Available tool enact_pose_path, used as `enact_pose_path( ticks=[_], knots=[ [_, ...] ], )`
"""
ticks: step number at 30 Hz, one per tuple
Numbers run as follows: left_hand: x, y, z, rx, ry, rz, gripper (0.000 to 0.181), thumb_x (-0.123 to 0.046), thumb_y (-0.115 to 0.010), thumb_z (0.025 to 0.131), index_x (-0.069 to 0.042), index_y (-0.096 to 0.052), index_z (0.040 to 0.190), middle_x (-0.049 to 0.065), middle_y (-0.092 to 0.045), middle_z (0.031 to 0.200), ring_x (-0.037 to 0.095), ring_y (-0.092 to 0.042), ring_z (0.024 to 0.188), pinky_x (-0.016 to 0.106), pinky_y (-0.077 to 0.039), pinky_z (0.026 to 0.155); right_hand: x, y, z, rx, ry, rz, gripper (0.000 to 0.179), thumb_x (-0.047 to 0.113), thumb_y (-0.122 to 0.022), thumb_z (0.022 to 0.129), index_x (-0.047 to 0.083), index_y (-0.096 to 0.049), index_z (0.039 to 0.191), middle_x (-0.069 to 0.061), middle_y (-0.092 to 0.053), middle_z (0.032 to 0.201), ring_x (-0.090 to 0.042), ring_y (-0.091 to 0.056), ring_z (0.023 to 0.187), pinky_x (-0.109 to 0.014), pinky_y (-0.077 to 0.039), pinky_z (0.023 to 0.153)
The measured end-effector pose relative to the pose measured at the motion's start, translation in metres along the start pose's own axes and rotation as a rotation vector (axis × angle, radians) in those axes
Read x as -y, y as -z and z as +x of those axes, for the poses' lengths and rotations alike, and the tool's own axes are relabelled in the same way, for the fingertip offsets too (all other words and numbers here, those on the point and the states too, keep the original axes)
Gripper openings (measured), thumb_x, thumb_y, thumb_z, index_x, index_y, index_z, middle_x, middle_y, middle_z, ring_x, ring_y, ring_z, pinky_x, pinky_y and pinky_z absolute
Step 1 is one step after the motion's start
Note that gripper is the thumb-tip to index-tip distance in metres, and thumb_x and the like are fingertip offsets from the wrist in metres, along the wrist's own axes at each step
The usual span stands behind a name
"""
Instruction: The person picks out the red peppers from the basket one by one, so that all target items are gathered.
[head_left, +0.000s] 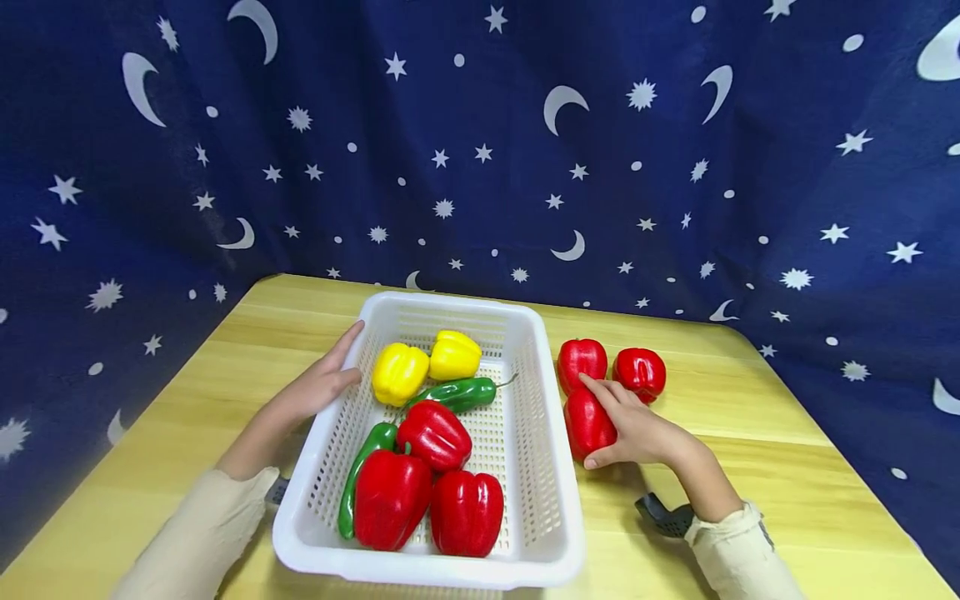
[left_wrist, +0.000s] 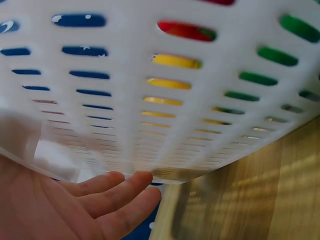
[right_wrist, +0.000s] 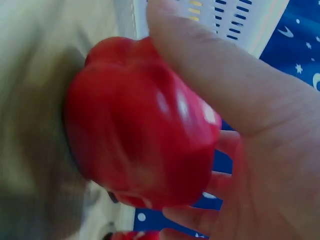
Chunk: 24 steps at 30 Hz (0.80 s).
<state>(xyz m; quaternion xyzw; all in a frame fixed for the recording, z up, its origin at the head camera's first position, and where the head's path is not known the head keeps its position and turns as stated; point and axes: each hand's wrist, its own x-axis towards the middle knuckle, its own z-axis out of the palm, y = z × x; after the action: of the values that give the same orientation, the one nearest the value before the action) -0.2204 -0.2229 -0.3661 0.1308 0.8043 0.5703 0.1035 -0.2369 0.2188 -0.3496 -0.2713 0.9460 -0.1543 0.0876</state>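
My right hand (head_left: pixel 637 423) grips a red bell pepper (head_left: pixel 587 425) on the table just right of the basket. In the right wrist view the thumb (right_wrist: pixel 200 60) lies along one side of that pepper (right_wrist: pixel 140 125), with fingers behind it. My left hand (head_left: pixel 318 383) rests at the left rim of the white basket (head_left: pixel 558 500). The left wrist view shows its fingers (left_wrist: pixel 125 192) nearly straight outside the slotted wall. Inside the basket lie two yellow bell peppers (head_left: pixel 401 373), two long green peppers (head_left: pixel 367 467) and three red bell peppers (head_left: pixel 392 500).
Two more red bell peppers stand beyond my right hand, one near the basket (head_left: pixel 581 360) and one farther right (head_left: pixel 640 372). The wooden table (head_left: pixel 787 467) ends at a dark blue curtain (head_left: pixel 480 108) with moons and stars.
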Motion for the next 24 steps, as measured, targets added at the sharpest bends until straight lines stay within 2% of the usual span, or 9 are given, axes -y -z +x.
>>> enact_pose_path(
  ticks=[6, 12, 18, 24],
  knots=[
    [0.0, -0.005, 0.004, -0.001, -0.02, 0.003, 0.076, -0.003, -0.033, 0.087, -0.024, 0.011, 0.146, 0.023, -0.002, 0.151, 0.053, -0.047, 0.111, 0.048, -0.058, 0.061, -0.01, 0.01, -0.007, -0.074, 0.022, 0.049, 0.11, 0.044, -0.079, 0.061, 0.005, -0.017, 0.143, -0.027, -0.028, 0.134, -0.048, -0.025, 0.123, -0.07, -0.033, 0.091],
    [0.001, -0.004, 0.003, -0.011, -0.007, 0.003, 0.075, -0.004, -0.032, 0.087, -0.023, 0.01, 0.146, 0.023, -0.005, 0.151, 0.051, -0.051, 0.107, 0.046, -0.058, 0.061, -0.004, 0.026, 0.001, -0.063, 0.065, 0.017, 0.108, 0.044, -0.077, 0.063, 0.002, -0.018, 0.143, -0.028, -0.028, 0.132, -0.049, -0.025, 0.121, -0.069, -0.035, 0.09],
    [-0.001, 0.0, 0.003, -0.011, -0.023, 0.003, 0.075, -0.004, -0.032, 0.087, -0.02, 0.01, 0.147, 0.025, -0.005, 0.15, 0.051, -0.051, 0.107, 0.047, -0.058, 0.064, 0.027, 0.049, 0.019, -0.06, 0.091, -0.049, 0.107, 0.044, -0.077, 0.064, 0.003, -0.019, 0.143, -0.024, -0.025, 0.14, -0.045, -0.025, 0.124, -0.064, -0.038, 0.093],
    [-0.001, 0.001, 0.001, -0.001, -0.033, 0.0, 0.076, -0.003, -0.032, 0.086, -0.017, 0.011, 0.146, 0.027, -0.005, 0.15, 0.051, -0.05, 0.108, 0.048, -0.057, 0.065, 0.072, 0.06, 0.041, -0.025, 0.178, -0.098, 0.106, 0.043, -0.078, 0.063, 0.011, -0.02, 0.145, -0.017, -0.023, 0.145, -0.04, -0.023, 0.13, -0.064, -0.031, 0.101]
  ],
)
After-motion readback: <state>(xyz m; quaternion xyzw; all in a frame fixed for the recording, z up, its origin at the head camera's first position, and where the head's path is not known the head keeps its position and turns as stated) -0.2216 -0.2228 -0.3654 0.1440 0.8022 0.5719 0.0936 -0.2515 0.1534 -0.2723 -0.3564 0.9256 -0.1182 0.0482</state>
